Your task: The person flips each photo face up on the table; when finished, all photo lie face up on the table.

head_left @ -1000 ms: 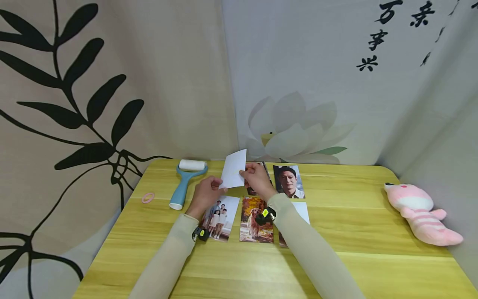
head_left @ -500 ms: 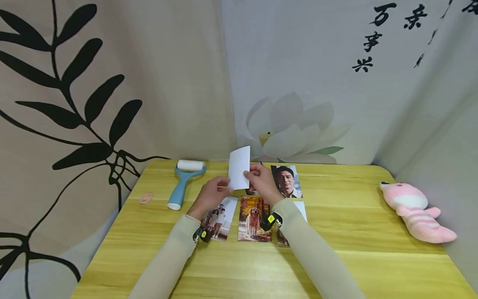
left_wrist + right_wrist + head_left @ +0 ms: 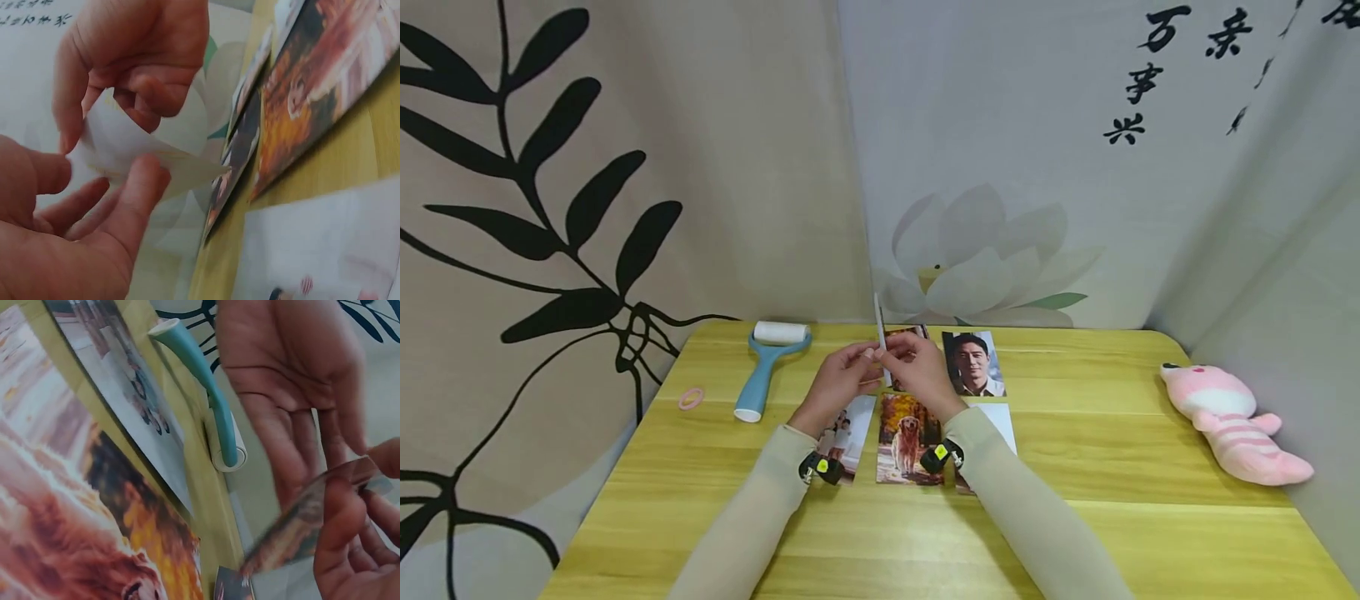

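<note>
Between my two hands stands a photo print [image 3: 881, 323], edge-on in the head view. Its white back with faint yellow marks shows bowed in the left wrist view, and its coloured front [image 3: 289, 534] in the right wrist view. My left hand [image 3: 838, 379] pinches it low down, thumb on the white side. Close beside it, my right hand [image 3: 919, 372] pinches the same print, fingers curled at its edge. Under the forearms lie a family photo [image 3: 855, 433] and a dog photo [image 3: 897, 442]. Another photo [image 3: 1000, 421] is partly hidden by the right sleeve.
A portrait photo [image 3: 976, 365] lies at the back, next to a print half hidden behind my right hand. Left of the hands are a blue-handled lint roller [image 3: 760, 375] and a pink ring [image 3: 691, 398]. A pink plush toy [image 3: 1236, 425] lies at the table's right edge.
The print has turned from showing its white back to standing edge-on. My left hand has moved right and up, close to the right hand. The head view has shifted slightly.
</note>
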Demonstrator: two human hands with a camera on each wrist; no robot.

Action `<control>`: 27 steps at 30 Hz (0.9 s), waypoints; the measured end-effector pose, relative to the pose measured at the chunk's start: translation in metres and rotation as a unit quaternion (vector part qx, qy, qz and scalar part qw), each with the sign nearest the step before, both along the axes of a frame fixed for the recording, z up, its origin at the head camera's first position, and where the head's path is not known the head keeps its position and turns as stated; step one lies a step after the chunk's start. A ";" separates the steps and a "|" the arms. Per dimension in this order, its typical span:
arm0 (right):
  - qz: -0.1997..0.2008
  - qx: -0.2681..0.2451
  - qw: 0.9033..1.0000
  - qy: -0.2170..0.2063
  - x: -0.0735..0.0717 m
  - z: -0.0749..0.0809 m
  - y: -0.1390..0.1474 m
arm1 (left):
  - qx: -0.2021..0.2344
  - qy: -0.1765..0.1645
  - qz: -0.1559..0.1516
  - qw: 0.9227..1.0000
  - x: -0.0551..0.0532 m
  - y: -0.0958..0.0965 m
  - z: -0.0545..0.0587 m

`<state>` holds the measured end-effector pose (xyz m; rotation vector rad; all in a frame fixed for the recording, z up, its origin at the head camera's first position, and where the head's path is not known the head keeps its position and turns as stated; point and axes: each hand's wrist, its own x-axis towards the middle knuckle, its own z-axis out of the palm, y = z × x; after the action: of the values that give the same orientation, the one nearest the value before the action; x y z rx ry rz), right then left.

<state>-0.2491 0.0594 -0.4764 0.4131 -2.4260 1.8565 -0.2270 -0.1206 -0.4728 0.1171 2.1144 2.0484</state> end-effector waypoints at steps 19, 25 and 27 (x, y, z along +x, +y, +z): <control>-0.027 0.139 0.988 0.062 0.008 -0.003 -0.015 | 0.055 -0.028 0.060 0.996 -0.002 0.003 -0.007; 0.012 0.119 0.992 0.036 0.006 0.002 -0.001 | 0.045 -0.026 0.060 0.997 -0.002 0.000 -0.008; 0.009 0.112 0.993 0.031 0.005 0.004 0.004 | 0.037 -0.027 0.062 0.997 -0.003 -0.003 -0.010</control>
<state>-0.2439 0.0635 -0.4728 0.4986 -2.6047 1.5555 -0.2300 -0.1235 -0.4830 -0.0602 2.0623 2.1740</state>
